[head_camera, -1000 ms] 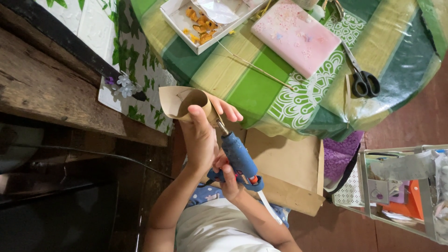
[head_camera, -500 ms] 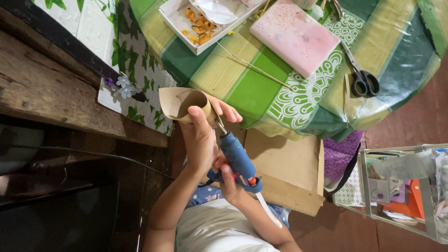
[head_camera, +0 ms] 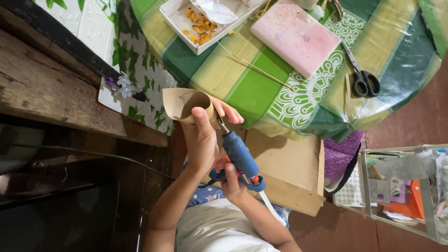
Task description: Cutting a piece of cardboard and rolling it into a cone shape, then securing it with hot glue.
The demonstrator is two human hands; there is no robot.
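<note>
Just off the near edge of the table (head_camera: 298, 100), the left hand (head_camera: 201, 142) pinches a rolled brown paper cone (head_camera: 189, 105), thumb across its seam, while the right hand (head_camera: 231, 179) closes around a blue glue gun (head_camera: 239, 156), its metal nozzle touching the cone. The likely trouble — hot glue reaching the thumb, or thin paper springing open if the pinch eases. On the glossy green checked cloth lie black-handled scissors (head_camera: 361, 79), a pink slab (head_camera: 295, 36) and a white tray (head_camera: 205, 23) of orange bits.
</note>
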